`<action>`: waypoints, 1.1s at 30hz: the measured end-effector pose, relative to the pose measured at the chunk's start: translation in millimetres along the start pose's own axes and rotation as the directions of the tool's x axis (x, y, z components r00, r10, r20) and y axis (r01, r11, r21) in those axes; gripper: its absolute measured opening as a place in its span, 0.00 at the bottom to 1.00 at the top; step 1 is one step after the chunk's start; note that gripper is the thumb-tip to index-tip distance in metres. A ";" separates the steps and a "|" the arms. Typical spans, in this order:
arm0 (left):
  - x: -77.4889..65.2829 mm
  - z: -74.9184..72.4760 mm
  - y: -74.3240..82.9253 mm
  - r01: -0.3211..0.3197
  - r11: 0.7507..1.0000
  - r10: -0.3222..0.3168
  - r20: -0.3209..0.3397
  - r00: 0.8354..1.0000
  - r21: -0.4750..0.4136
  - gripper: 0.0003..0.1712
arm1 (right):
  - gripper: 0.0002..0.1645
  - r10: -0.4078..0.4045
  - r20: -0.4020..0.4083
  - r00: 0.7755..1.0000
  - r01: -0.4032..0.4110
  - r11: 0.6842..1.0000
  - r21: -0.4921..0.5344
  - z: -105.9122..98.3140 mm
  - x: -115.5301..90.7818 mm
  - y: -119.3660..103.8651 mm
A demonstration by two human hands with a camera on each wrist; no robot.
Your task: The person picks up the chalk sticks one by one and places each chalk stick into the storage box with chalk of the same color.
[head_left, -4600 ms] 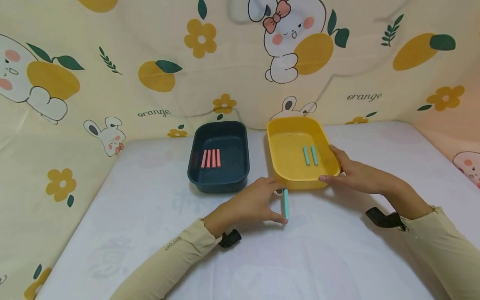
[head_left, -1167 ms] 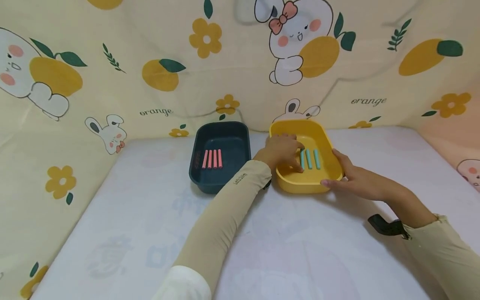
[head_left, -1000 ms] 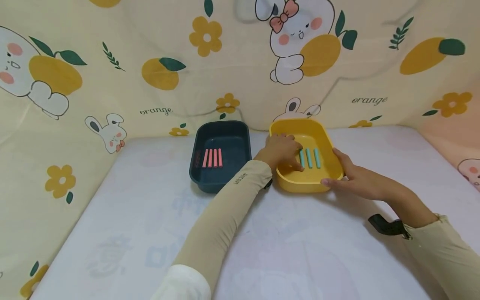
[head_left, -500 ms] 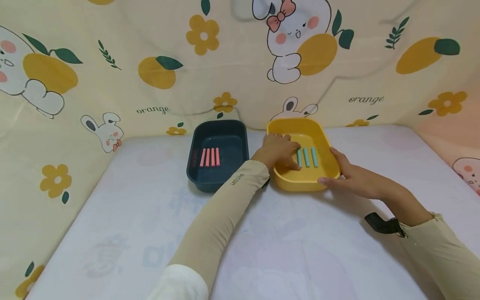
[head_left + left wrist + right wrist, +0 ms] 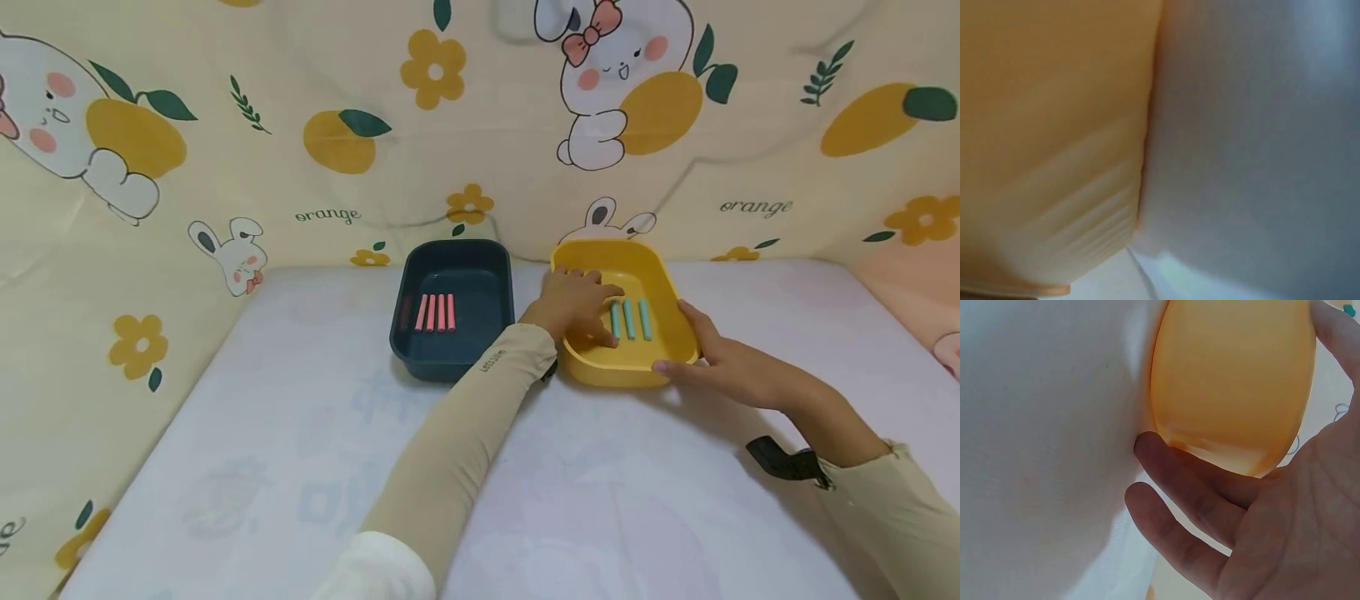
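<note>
In the head view, my left hand (image 5: 576,304) reaches inside the yellow tray (image 5: 611,377). Its thumb and index finger pinch the two ends of the leftmost teal chalk stick (image 5: 616,320). Beside it, two more teal chalk sticks (image 5: 629,320) lie parallel on the tray floor. My right hand (image 5: 738,367) grips the front right corner of the tray, thumb at the front rim and fingers along the right side. The right wrist view shows that hand (image 5: 1272,531) against the tray's outer wall (image 5: 1229,381). Only the tray's outer wall (image 5: 1054,125) and cloth fill the left wrist view.
A dark blue tray (image 5: 420,367) stands left of the yellow one, with several pink chalk sticks (image 5: 436,313) in a row. Both trays sit on a white cloth (image 5: 300,433), close to a printed backdrop (image 5: 300,67). My left forearm passes near the blue tray's front right corner.
Earlier, my left hand held a teal chalk stick by its ends in front of the yellow tray; now both are inside it. During the last second, only the head view has shifted slightly.
</note>
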State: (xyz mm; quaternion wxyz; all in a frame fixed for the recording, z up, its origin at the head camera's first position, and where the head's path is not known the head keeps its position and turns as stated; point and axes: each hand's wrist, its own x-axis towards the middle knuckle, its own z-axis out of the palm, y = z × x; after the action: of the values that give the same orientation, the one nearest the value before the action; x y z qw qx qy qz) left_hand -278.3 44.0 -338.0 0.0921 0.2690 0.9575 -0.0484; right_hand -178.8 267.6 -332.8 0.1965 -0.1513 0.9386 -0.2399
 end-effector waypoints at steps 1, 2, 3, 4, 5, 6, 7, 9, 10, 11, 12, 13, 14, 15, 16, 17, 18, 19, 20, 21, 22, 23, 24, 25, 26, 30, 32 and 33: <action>-0.3 0.6 0.8 0.004 1.000 -0.004 -0.014 1.000 -0.012 0.49 | 0.64 0.001 0.000 1.000 -0.001 1.000 0.001 0.8 -0.4 0.7; -0.8 1.6 1.6 0.008 1.000 -0.009 -0.029 1.000 -0.026 0.50 | 0.64 0.003 0.001 1.000 -0.003 1.000 0.002 1.8 -0.6 1.6; -1.2 2.9 2.4 0.011 0.999 -0.013 -0.050 0.999 -0.037 0.50 | 0.64 0.003 0.001 1.000 -0.003 1.000 0.004 2.7 -0.7 2.6; -1.9 4.2 3.2 0.017 0.999 -0.020 -0.068 0.997 -0.047 0.49 | 0.64 0.004 0.000 1.000 -0.004 1.000 0.004 3.7 -0.8 3.3; -2.8 5.7 4.0 0.024 0.998 -0.029 -0.086 0.996 -0.058 0.49 | 0.64 0.004 0.001 1.000 -0.004 1.000 0.004 4.7 -0.8 4.1; -3.9 7.2 4.9 0.031 0.997 -0.037 -0.102 0.994 -0.065 0.48 | 0.64 0.003 0.000 1.000 -0.003 1.000 0.009 5.5 -0.8 4.7; -5.2 8.7 5.7 0.036 0.996 -0.045 -0.116 0.992 -0.076 0.48 | 0.64 0.000 0.001 1.000 0.000 1.000 0.014 6.4 -0.7 5.5; -8.1 11.0 7.8 0.043 0.995 -0.055 -0.134 0.989 -0.091 0.47 | 0.64 -0.003 0.002 1.000 0.003 1.000 0.023 7.5 -0.7 6.1; -9.8 11.7 8.9 0.042 0.994 -0.056 -0.142 0.988 -0.101 0.46 | 0.64 -0.003 0.002 1.000 0.003 1.000 0.024 7.8 -0.7 6.3; -11.5 12.1 10.2 0.042 0.992 -0.059 -0.146 0.988 -0.115 0.46 | 0.65 -0.003 0.002 1.000 0.003 1.000 0.025 7.8 -0.8 6.6; -13.2 12.0 11.7 0.040 0.990 -0.059 -0.149 0.987 -0.132 0.45 | 0.65 -0.004 0.001 1.000 0.004 1.000 0.026 7.4 -1.1 6.5; -15.1 11.5 13.0 0.036 0.988 -0.059 -0.152 0.987 -0.150 0.45 | 0.65 -0.003 -0.001 1.000 0.003 1.000 0.018 6.9 -1.3 6.8; -16.8 10.8 14.4 0.031 0.985 -0.057 -0.155 0.986 -0.168 0.44 | 0.65 0.000 -0.004 1.000 0.000 1.000 0.010 6.1 -1.7 7.0; -18.4 10.1 15.6 0.026 0.982 -0.056 -0.157 0.986 -0.187 0.44 | 0.65 0.001 -0.007 1.000 -0.001 1.000 0.002 5.1 -2.1 7.2; -20.2 9.1 16.6 0.021 0.978 -0.055 -0.161 0.985 -0.208 0.43 | 0.65 0.001 -0.010 1.000 -0.002 1.000 -0.005 4.1 -2.7 7.3; -22.1 8.4 17.4 0.019 0.974 -0.057 -0.163 0.985 -0.227 0.42 | 0.65 0.001 -0.012 1.000 -0.001 1.000 -0.008 3.1 -3.1 7.2; -23.8 7.8 17.9 0.016 0.969 -0.059 -0.168 0.984 -0.245 0.42 | 0.65 0.000 -0.013 1.000 0.000 1.000 -0.008 2.2 -3.4 7.1; -25.4 7.7 18.0 0.013 0.964 -0.062 -0.176 0.982 -0.264 0.41 | 0.65 0.000 -0.014 1.000 0.000 1.000 -0.009 1.5 -3.6 6.8; -27.1 7.9 17.8 0.011 0.959 -0.067 -0.185 0.980 -0.285 0.41 | 0.65 -0.003 -0.014 1.000 0.003 1.000 -0.006 0.9 -3.9 6.1; -29.1 8.4 17.2 0.007 0.952 -0.070 -0.196 0.978 -0.306 0.40 | 0.65 -0.005 -0.013 1.000 0.005 1.000 0.000 0.5 -3.9 5.5; -31.2 9.2 16.6 0.004 0.945 -0.076 -0.207 0.975 -0.327 0.40 | 0.65 -0.008 -0.012 1.000 0.008 1.000 0.006 0.4 -3.8 4.8; -33.3 10.4 16.0 -0.001 0.937 -0.080 -0.219 0.972 -0.348 0.39 | 0.65 -0.008 -0.009 1.000 0.008 1.000 0.012 0.4 -3.6 4.1; -35.8 11.4 15.4 -0.009 0.929 -0.084 -0.233 0.969 -0.370 0.38 | 0.65 -0.008 -0.006 1.000 0.009 1.000 0.016 0.5 -3.5 3.3; -38.4 12.4 14.9 -0.019 0.922 -0.084 -0.247 0.965 -0.388 0.37 | 0.65 -0.010 -0.005 1.000 0.010 1.000 0.018 0.5 -3.4 2.6; -41.0 13.3 14.6 -0.030 0.915 -0.082 -0.259 0.962 -0.402 0.36 | 0.65 -0.011 -0.004 1.000 0.011 1.000 0.020 0.5 -3.4 2.1; -53.1 12.6 15.5 -0.069 0.885 -0.080 -0.295 0.952 -0.461 0.31 | 0.65 -0.015 -0.008 1.000 0.015 1.000 0.018 -0.2 -4.3 1.2; -59.9 11.1 16.6 -0.077 0.873 -0.081 -0.297 0.951 -0.482 0.30 | 0.65 -0.019 -0.011 1.000 0.019 1.000 0.023 -0.9 -4.4 1.2; -63.7 10.4 17.4 -0.077 0.869 -0.082 -0.295 0.952 -0.489 0.29 | 0.65 -0.020 -0.010 1.000 0.020 0.999 0.025 -1.2 -4.3 1.1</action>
State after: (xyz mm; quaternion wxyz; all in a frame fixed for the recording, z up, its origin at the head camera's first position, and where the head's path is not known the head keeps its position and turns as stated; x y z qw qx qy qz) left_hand -214.3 25.1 -336.0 0.0086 0.2392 0.9406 0.2407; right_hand -175.7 270.7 -331.2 0.1912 -0.1570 0.9350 -0.2543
